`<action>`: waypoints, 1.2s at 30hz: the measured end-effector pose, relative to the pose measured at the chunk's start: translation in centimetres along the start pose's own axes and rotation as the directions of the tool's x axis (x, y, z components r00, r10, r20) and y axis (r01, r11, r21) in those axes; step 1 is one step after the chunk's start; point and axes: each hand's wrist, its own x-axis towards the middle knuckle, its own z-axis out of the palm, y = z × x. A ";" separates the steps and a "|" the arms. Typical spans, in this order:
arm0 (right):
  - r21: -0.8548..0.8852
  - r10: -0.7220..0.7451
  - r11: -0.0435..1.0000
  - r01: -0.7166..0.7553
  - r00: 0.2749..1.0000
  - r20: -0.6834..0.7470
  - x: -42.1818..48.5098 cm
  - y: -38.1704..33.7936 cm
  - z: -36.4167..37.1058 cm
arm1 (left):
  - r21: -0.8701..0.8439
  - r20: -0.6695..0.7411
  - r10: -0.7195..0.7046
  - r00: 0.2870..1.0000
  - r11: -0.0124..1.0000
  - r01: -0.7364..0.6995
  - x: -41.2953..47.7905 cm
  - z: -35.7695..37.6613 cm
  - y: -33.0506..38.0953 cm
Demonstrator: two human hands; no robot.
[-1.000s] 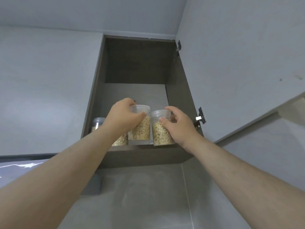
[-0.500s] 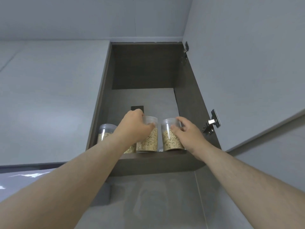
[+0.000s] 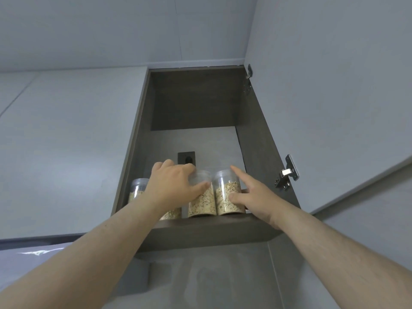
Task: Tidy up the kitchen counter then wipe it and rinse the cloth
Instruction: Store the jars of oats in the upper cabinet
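- My left hand point(image 3: 171, 188) is gripping the middle jar point(image 3: 201, 202), fingers curling over its lid.
- My right hand point(image 3: 256, 198) is spreading open, its thumb touching the right jar point(image 3: 226, 197).
- Both jars are standing upright, touching, at the cupboard shelf point(image 3: 211, 233) front.
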 end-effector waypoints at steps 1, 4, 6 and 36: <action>0.000 0.004 1.000 -0.004 1.000 0.001 0.0 0.0 -0.1 | -0.016 0.018 0.007 1.000 1.000 -0.007 0.2 0.0 -0.3; -0.004 0.011 1.000 -0.011 1.000 0.009 0.2 0.1 -0.1 | -0.112 0.084 0.018 0.996 0.994 -0.008 0.7 -0.1 -0.7; -0.013 0.023 1.000 -0.022 1.000 0.018 0.1 0.0 -0.1 | -0.237 0.154 -0.002 0.988 0.971 0.039 0.9 0.0 -1.1; -0.200 -0.040 0.979 0.041 0.999 0.008 -0.4 -0.6 1.0 | -0.332 0.174 -0.020 0.985 0.940 0.078 0.2 2.0 -2.2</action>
